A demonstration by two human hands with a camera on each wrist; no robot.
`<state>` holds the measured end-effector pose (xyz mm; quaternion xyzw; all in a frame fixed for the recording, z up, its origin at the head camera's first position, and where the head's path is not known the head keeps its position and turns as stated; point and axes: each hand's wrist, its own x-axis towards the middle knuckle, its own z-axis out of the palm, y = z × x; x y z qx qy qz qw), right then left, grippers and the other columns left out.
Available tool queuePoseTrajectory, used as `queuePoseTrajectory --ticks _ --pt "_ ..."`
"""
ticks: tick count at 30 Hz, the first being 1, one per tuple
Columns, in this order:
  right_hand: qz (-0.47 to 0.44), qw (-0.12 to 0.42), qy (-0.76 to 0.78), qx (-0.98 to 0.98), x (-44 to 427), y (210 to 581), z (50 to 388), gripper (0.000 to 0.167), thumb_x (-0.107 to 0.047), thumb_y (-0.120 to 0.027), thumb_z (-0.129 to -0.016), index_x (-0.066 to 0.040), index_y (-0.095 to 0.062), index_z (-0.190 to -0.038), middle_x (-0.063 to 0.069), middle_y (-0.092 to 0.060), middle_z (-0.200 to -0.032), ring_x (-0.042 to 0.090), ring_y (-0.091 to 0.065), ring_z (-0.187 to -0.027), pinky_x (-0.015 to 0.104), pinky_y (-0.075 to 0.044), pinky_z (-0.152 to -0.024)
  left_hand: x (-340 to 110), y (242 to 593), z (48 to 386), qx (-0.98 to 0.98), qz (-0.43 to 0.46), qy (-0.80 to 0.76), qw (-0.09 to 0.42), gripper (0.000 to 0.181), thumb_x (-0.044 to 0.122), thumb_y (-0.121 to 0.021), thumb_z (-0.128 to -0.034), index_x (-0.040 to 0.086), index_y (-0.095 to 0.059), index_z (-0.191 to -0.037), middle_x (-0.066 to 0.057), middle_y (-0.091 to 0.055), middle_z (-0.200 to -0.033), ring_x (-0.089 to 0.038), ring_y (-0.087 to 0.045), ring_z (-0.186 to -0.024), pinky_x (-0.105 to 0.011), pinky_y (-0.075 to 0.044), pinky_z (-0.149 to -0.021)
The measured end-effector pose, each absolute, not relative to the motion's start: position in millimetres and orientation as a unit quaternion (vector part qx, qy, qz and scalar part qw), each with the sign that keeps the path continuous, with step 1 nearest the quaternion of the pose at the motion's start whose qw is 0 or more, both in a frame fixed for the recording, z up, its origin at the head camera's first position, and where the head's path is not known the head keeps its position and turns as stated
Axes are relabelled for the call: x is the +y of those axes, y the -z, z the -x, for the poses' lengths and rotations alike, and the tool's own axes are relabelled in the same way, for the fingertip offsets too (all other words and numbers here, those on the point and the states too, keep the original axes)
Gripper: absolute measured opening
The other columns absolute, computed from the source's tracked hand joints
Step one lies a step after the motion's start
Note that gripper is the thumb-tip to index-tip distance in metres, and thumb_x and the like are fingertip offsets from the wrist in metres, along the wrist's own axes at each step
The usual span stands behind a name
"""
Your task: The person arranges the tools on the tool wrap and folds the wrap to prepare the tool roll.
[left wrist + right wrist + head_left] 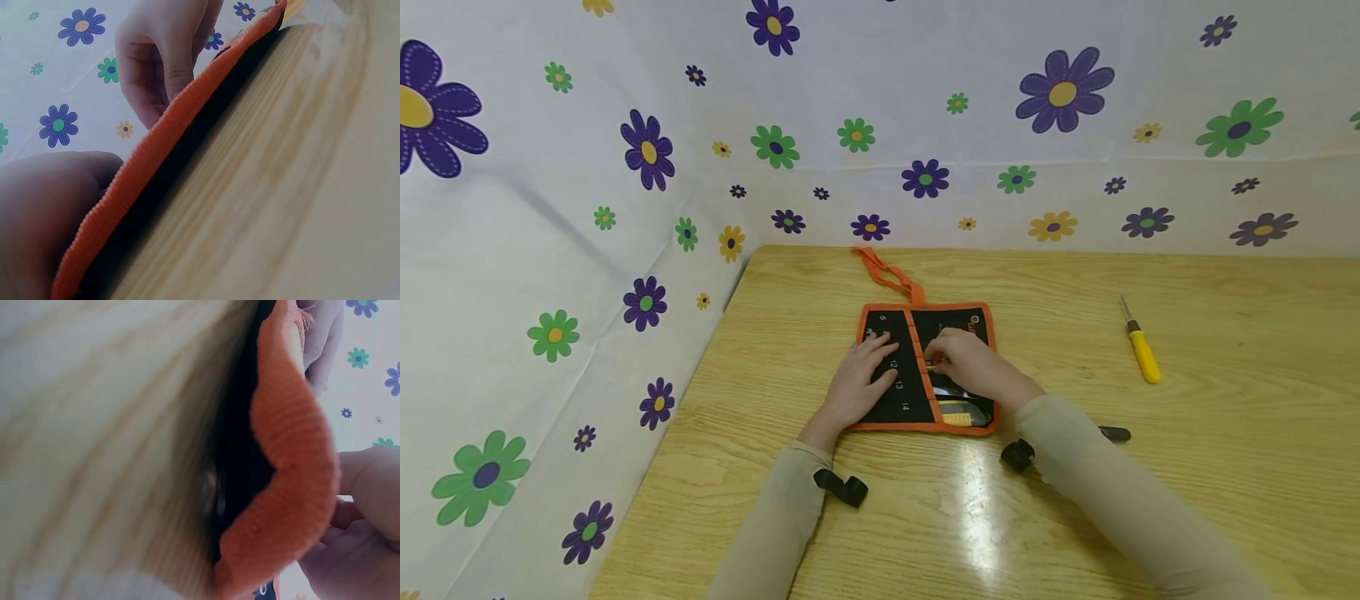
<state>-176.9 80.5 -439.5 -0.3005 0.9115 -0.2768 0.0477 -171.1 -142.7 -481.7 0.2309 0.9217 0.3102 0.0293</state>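
A black tool pouch (910, 408) with orange edging lies unfolded on the table, white numbers printed on its left half. My left hand (857, 379) rests on that half with its fingers spread. Over the pouch's right half, my right hand (964, 360) has its fingers curled and pinches a small tool with a yellow part (931, 367) at the orange pocket edge. Most of that tool is hidden by the fingers. A yellow-handled tool (957, 418) sits in the lowest pocket. Both wrist views show mainly the pouch's orange edge, with the right hand (165, 56) beyond it in the left one.
A yellow and black screwdriver (1142, 350) lies on the wooden table (1240, 483) to the right. A dark-handled object (1115, 433) is partly covered by the right sleeve. The pouch's orange tie strap (887, 275) stretches toward the flowered cloth (925, 108) behind.
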Motion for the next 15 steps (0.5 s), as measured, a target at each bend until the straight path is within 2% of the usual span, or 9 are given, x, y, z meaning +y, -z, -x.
queuePoseTrajectory --ticks 15 --pt "0.273 0.065 0.283 0.917 112.2 432.9 154.4 0.023 0.000 -0.068 -0.086 0.001 -0.068 -0.109 0.011 -0.060 -0.104 0.025 -0.059 -0.093 0.036 -0.053 -0.077 -142.5 478.6 169.5 0.921 -0.231 -0.313 0.032 0.047 0.027 -0.053 -0.0983 0.011 -0.047 -0.142 -0.007 -0.034 -0.151 -0.023 -0.019 -0.143 -0.038 -0.007 -0.117"
